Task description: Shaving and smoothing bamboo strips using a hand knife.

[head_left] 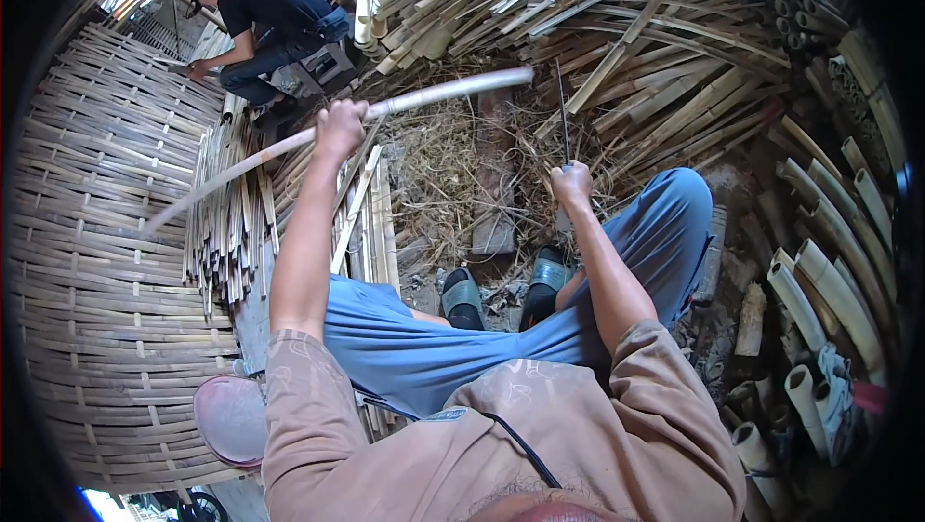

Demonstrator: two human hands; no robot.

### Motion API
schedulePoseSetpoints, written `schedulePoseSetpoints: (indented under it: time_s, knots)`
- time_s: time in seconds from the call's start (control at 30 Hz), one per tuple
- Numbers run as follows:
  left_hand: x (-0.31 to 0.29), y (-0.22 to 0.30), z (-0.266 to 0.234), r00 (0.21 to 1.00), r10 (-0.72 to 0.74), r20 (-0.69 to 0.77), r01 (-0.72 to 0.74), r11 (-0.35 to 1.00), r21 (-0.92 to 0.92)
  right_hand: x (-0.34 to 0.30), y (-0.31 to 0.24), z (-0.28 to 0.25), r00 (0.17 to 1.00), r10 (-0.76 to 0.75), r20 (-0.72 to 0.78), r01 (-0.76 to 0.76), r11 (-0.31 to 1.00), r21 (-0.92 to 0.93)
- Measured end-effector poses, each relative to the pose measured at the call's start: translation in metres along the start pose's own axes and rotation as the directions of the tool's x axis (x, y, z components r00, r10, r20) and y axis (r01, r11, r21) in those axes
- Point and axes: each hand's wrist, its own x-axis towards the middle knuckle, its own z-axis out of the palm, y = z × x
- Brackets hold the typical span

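Place: bamboo workshop | Stock: heaped split strips (674,69), cut tubes (831,281) along the right | Woven work: large slatted panel (106,223) at left | Ground: littered with fibrous shavings (434,180) | Tool: long-bladed knife (564,127) | Company: another person (275,6) seated low

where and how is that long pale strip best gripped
Probably grip the strip near its middle, coming from the person's own side, where the left hand holds it: it is long and slender, slanting up to the picture's right, with a long free length either side, so a central grip should balance it.
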Motion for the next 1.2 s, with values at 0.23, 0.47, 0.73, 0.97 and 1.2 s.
schedulePoseSetpoints:
  time_s: [0.23, 0.47, 0.73, 0.97, 1.2]
  knots:
    - [-0.015, 0.051, 0.059, 0.954, 0.193, 0.230, -0.265, 0.901, 0.343, -0.027, -0.031, -0.013, 0.987, -0.059, 0.153, 0.044, 0.994, 0.100]
    - [0.012, 0.078, 0.042, 0.962, 0.131, 0.241, -0.210, 0.918, 0.338, -0.106, -0.040, -0.028, 0.835, -0.249, 0.491, 0.275, 0.961, 0.021]
    - [0.046, 0.168, -0.003, 0.954, 0.183, 0.236, -0.278, 0.834, 0.477, -0.128, -0.012, -0.009, 0.832, -0.294, 0.470, 0.395, 0.909, -0.131]
    - [0.025, 0.179, -0.037, 0.593, 0.716, -0.368, -0.673, 0.692, 0.263, -0.121, 0.000, -0.021, 0.861, -0.202, 0.467, 0.298, 0.944, -0.140]
    - [-0.034, 0.005, -0.114, 0.353, -0.796, -0.491, -0.667, 0.153, -0.729, -0.119, 0.008, -0.012, 0.825, -0.273, 0.495, 0.398, 0.902, -0.165]
